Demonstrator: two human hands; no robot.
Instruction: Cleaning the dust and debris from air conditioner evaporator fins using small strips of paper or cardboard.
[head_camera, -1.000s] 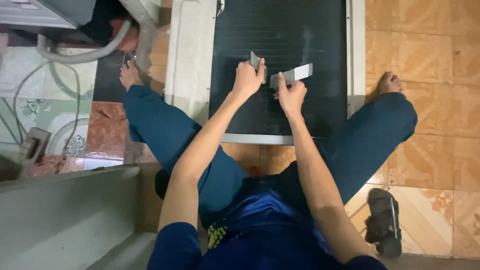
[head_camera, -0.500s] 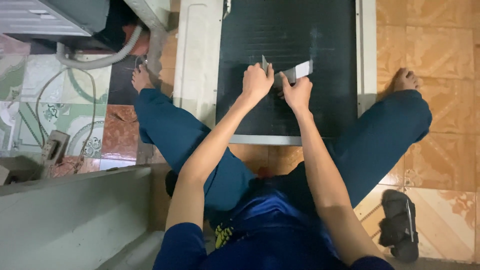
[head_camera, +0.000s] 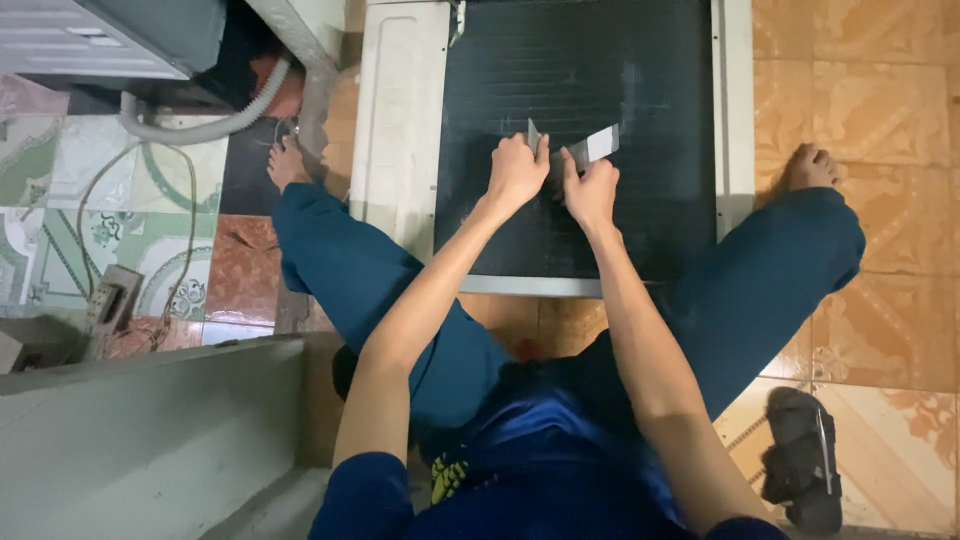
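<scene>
A white air-conditioner unit (head_camera: 400, 130) lies flat on the floor between my spread legs, its black finned coil (head_camera: 600, 60) facing up. My left hand (head_camera: 515, 172) is closed on a small thin metal tool (head_camera: 532, 133) whose tip stands on the fins. My right hand (head_camera: 590, 190) grips a flat metal scraper-like tool (head_camera: 596, 148), its pale blade angled up and right over the coil. The two hands sit side by side, almost touching, at the middle of the coil.
A black sandal (head_camera: 800, 460) lies on the orange tiles at lower right. A grey hose (head_camera: 200, 125) curls from a white appliance (head_camera: 100, 35) at upper left. A power strip (head_camera: 110, 300) with cable rests on patterned tiles. A grey ledge (head_camera: 150, 440) fills the lower left.
The view has shifted slightly, so the unit and hands sit a little further right and higher in frame. Both hands keep their tools on the coil at much the same spot.
</scene>
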